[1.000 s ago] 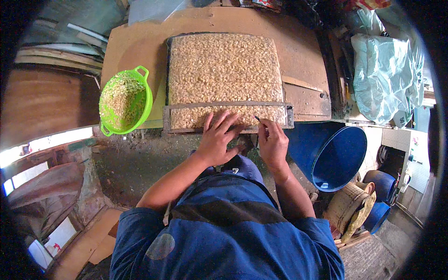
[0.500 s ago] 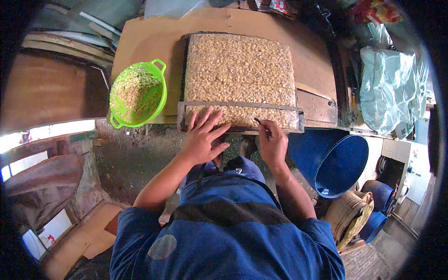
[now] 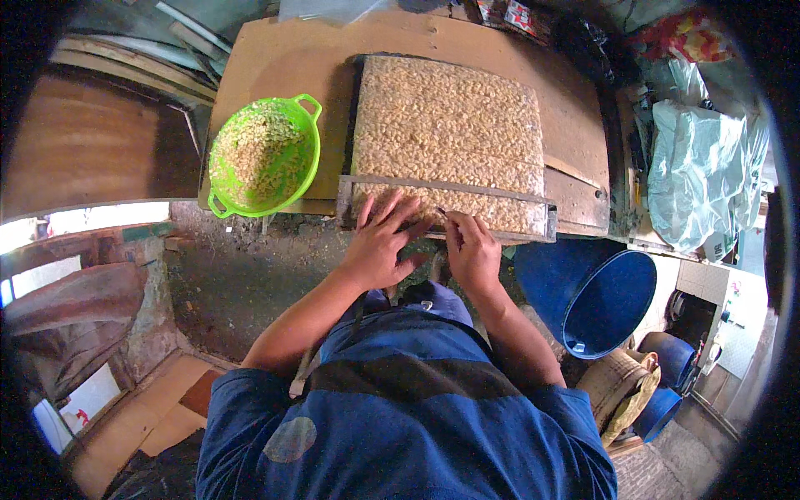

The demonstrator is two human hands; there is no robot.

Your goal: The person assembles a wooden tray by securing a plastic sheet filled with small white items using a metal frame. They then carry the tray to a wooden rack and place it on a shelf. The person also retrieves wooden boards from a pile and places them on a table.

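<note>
Over to the upper middle of the frame: found a broad slab of pale kernels (image 3: 450,125) lying flat on the table (image 3: 283,67), with a narrow grey-brown bar (image 3: 467,191) across its near part. Noted the left hand (image 3: 375,250) below, grip spread wide, fingertips laid over the near strip, clamped on nothing. And on the right hand (image 3: 475,248), spotted a grip pinched together, thumb to finger, on a thin dark tool (image 3: 441,212), tip just at that same strip. Saw a green two-handled bowl (image 3: 317,148) at upper left, part-filled with loose kernels, well apart from both hands. Judged the slab likely heavy as a whole, yet built of small light bits, probably apt to shed at the edges. Could not tell how firmly bound, or how slippery on top. Called for a hold low along both sides, palms flat underneath, never by one corner.
</note>
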